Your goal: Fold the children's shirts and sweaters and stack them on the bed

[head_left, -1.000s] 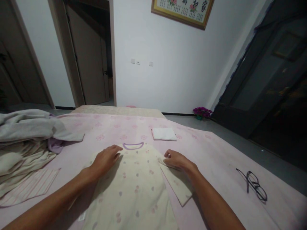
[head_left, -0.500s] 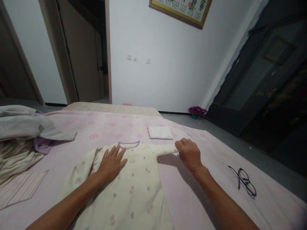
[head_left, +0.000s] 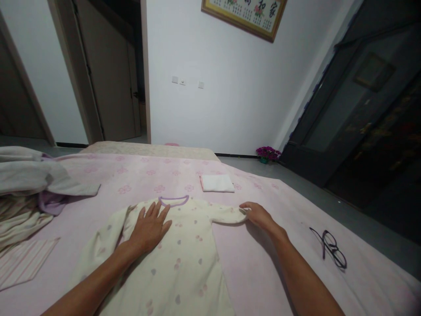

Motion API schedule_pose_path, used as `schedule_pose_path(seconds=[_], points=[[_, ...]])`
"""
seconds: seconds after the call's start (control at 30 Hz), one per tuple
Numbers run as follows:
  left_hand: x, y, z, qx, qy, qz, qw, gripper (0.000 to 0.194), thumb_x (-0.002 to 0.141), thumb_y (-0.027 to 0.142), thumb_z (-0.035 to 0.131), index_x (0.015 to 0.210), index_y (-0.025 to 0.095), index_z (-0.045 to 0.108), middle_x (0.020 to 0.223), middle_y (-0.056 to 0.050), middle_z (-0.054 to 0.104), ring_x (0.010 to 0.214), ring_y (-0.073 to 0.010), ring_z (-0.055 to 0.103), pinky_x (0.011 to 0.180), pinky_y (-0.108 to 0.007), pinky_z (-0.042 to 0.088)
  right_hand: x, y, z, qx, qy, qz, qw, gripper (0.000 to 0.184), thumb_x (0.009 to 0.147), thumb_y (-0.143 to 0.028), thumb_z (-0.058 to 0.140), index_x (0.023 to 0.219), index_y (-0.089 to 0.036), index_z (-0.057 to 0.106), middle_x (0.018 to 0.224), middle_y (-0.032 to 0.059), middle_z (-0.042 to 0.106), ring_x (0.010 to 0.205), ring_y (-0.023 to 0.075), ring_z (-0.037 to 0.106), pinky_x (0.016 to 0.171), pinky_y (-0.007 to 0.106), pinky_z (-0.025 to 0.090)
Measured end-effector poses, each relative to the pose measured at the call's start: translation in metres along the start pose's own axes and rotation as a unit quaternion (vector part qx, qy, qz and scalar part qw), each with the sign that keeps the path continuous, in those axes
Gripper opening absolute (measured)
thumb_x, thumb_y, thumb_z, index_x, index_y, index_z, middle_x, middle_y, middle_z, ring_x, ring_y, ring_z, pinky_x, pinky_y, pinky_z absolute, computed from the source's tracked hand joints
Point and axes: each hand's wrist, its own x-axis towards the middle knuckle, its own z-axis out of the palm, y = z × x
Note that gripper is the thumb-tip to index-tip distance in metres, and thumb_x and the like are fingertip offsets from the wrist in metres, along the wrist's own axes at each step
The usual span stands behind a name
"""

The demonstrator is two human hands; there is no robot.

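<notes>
A pale yellow long-sleeved shirt (head_left: 184,259) with small printed motifs and a purple neckline lies spread on the pink flowered bed sheet (head_left: 253,267). My left hand (head_left: 151,226) rests flat on its upper chest beside the collar, fingers spread. At the right, my right hand (head_left: 258,215) pinches the cuff end of the shirt's sleeve (head_left: 226,213), which stretches out sideways. The other sleeve (head_left: 107,239) lies partly behind my left forearm. The shirt's lower part runs out of view.
A folded white cloth (head_left: 217,183) lies beyond the shirt. Black-framed glasses (head_left: 332,249) rest at the right. Piled clothes (head_left: 36,175) and a striped cloth (head_left: 29,263) are at the left. Purple flowers (head_left: 268,153) stand on the floor by the wall.
My right hand has turned and its grip on the cuff has shifted; the sleeve now looks wider and flatter. My left hand stays on the chest. The view has shifted slightly.
</notes>
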Motion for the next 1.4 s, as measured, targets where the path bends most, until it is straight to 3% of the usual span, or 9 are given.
schedule_pose_path(seconds=[0.13, 0.3, 0.4, 0.57, 0.77, 0.93, 1.13, 1.23, 1.4], points=[[0.000, 0.000, -0.001, 0.002, -0.002, 0.000, 1.000, 0.060, 0.100, 0.048, 0.038, 0.155, 0.024, 0.038, 0.162, -0.017, 0.032, 0.150, -0.0368, 0.028, 0.118, -0.057, 0.020, 0.016, -0.003, -0.008, 0.063, -0.093, 0.017, 0.994, 0.036, 0.078, -0.012, 0.050, 0.102, -0.016, 0.077, 0.100, 0.0082, 0.077, 0.090, 0.0197, 0.070, 0.076, 0.025, 0.048], [0.000, -0.001, 0.000, 0.002, -0.002, 0.002, 1.000, 0.060, 0.100, 0.047, 0.039, 0.155, 0.025, 0.038, 0.162, -0.017, 0.032, 0.150, -0.0368, 0.028, 0.118, -0.058, 0.020, 0.017, 0.004, -0.009, -0.066, 0.015, 0.043, 0.997, 0.035, 0.086, -0.026, 0.056, 0.117, -0.020, 0.071, 0.125, 0.0116, 0.068, 0.114, 0.0261, 0.061, 0.089, 0.033, 0.044], [0.000, -0.001, 0.001, -0.001, -0.002, 0.000, 1.000, 0.060, 0.100, 0.047, 0.038, 0.155, 0.025, 0.038, 0.162, -0.017, 0.032, 0.150, -0.0366, 0.027, 0.118, -0.058, 0.019, 0.013, 0.002, 0.000, -0.126, 0.023, 0.048, 0.991, 0.025, 0.084, -0.032, 0.063, 0.103, -0.020, 0.072, 0.114, 0.0125, 0.070, 0.107, 0.0284, 0.061, 0.083, 0.034, 0.041], [0.001, -0.001, 0.001, -0.001, 0.001, -0.002, 1.000, 0.059, 0.100, 0.047, 0.039, 0.155, 0.026, 0.039, 0.162, -0.017, 0.033, 0.150, -0.0359, 0.028, 0.118, -0.057, 0.019, 0.012, -0.004, 0.004, -0.176, 0.031, 0.028, 0.983, 0.017, 0.092, -0.029, 0.054, 0.095, -0.021, 0.068, 0.103, 0.0084, 0.069, 0.096, 0.0222, 0.062, 0.071, 0.030, 0.037], [0.001, -0.001, 0.001, -0.001, 0.005, -0.002, 1.000, 0.059, 0.100, 0.047, 0.039, 0.155, 0.025, 0.038, 0.161, -0.017, 0.033, 0.150, -0.0363, 0.028, 0.118, -0.058, 0.018, 0.018, -0.008, -0.003, -0.262, 0.071, 0.027, 0.962, 0.024, 0.093, -0.016, 0.047, 0.104, -0.018, 0.068, 0.110, 0.0137, 0.067, 0.105, 0.0268, 0.060, 0.082, 0.035, 0.041], [0.000, 0.000, 0.001, -0.010, 0.007, -0.001, 1.000, 0.059, 0.100, 0.047, 0.039, 0.155, 0.025, 0.039, 0.162, -0.017, 0.032, 0.150, -0.0356, 0.028, 0.118, -0.058, 0.018, 0.001, -0.057, 0.026, -0.213, 0.126, -0.058, 0.967, 0.046, 0.095, -0.016, 0.040, 0.138, -0.009, 0.055, 0.144, 0.0182, 0.053, 0.136, 0.0278, 0.044, 0.114, 0.038, 0.028], [0.000, -0.001, 0.000, -0.016, 0.006, -0.003, 1.000, 0.059, 0.099, 0.048, 0.039, 0.154, 0.025, 0.040, 0.162, -0.017, 0.032, 0.150, -0.0363, 0.027, 0.118, -0.058, 0.018, -0.047, -0.118, 0.083, -0.112, -0.035, -0.172, 0.978, 0.069, 0.102, -0.049, 0.028, 0.159, -0.009, 0.024, 0.166, 0.0120, 0.015, 0.154, 0.0279, 0.011, 0.124, 0.043, 0.013], [0.000, -0.001, 0.000, -0.016, 0.006, -0.001, 1.000, 0.060, 0.099, 0.048, 0.039, 0.155, 0.025, 0.039, 0.162, -0.018, 0.031, 0.150, -0.0367, 0.027, 0.118, -0.058, 0.018, -0.056, -0.106, 0.088, -0.124, -0.059, -0.131, 0.982, 0.074, 0.102, -0.057, 0.023, 0.160, -0.011, 0.020, 0.167, 0.0122, 0.011, 0.155, 0.0289, 0.005, 0.124, 0.047, 0.007], [0.000, -0.001, 0.001, -0.010, 0.006, -0.003, 1.000, 0.060, 0.100, 0.048, 0.038, 0.155, 0.025, 0.039, 0.162, -0.017, 0.033, 0.150, -0.0367, 0.027, 0.118, -0.058, 0.018, -0.050, -0.047, 0.063, -0.191, -0.033, -0.018, 0.981, 0.073, 0.102, -0.056, 0.026, 0.159, -0.011, 0.023, 0.166, 0.0156, 0.014, 0.154, 0.0317, 0.008, 0.122, 0.052, 0.009]])
